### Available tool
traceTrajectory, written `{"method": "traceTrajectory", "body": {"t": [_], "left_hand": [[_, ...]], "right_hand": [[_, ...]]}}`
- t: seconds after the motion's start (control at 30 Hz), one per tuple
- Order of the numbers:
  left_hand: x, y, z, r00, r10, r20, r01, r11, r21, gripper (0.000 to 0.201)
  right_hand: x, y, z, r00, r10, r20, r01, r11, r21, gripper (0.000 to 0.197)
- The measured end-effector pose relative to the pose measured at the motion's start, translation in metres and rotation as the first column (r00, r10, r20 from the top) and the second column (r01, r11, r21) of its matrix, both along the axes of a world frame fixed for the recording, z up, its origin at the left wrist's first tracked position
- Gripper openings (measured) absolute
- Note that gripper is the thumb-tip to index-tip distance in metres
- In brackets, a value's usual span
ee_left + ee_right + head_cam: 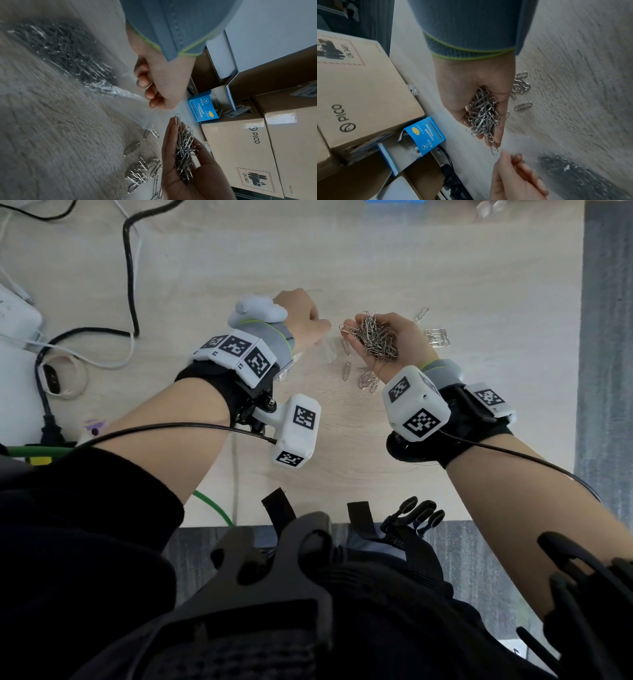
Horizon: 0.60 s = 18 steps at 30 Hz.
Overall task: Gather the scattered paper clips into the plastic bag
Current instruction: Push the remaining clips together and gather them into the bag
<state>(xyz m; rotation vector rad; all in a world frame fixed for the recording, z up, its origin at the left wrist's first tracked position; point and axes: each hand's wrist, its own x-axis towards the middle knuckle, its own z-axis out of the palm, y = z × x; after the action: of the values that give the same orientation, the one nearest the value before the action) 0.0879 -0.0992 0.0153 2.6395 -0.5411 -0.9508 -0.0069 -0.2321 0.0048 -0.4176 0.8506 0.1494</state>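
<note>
Paper clips (376,340) are silver, the table (411,251) pale wood-grain, the box (203,108) blue.

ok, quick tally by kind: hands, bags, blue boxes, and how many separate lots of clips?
hands: 2 (left hand, right hand)
bag: 1
blue box: 1
clip lots: 3 (handful, bagged clips, loose clips)
total: 7; single clips are too many to count

Black cable (130,268) snaking across table (376,251) at 10 o'clock; green cable (212,506) trailing at 7. Blue box (203,108) sitting beside PICO carton (240,148) at 12, possibly open.
</note>
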Motion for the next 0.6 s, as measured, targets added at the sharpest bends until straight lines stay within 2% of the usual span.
{"method": "traceTrajectory", "body": {"t": [0.17,0.33,0.6], "left_hand": [[-0.008,0.004,0.005,0.999,0.022,-0.036,-0.025,0.997,-0.076,0.031],[-0.018,0.009,0.013,0.996,0.076,-0.055,-0.083,0.986,-0.143,0.023],[-0.025,0.018,0.016,0.994,0.108,-0.014,-0.109,0.978,-0.179,0.023]], "right_hand": [[0.006,0.004,0.005,0.997,0.08,-0.012,-0.08,0.997,-0.02,0.03],[0.009,0.013,0.007,0.993,0.119,-0.013,-0.119,0.993,-0.025,0.026],[0.009,0.017,0.013,0.977,0.214,-0.016,-0.214,0.977,-0.018,0.025]]}}
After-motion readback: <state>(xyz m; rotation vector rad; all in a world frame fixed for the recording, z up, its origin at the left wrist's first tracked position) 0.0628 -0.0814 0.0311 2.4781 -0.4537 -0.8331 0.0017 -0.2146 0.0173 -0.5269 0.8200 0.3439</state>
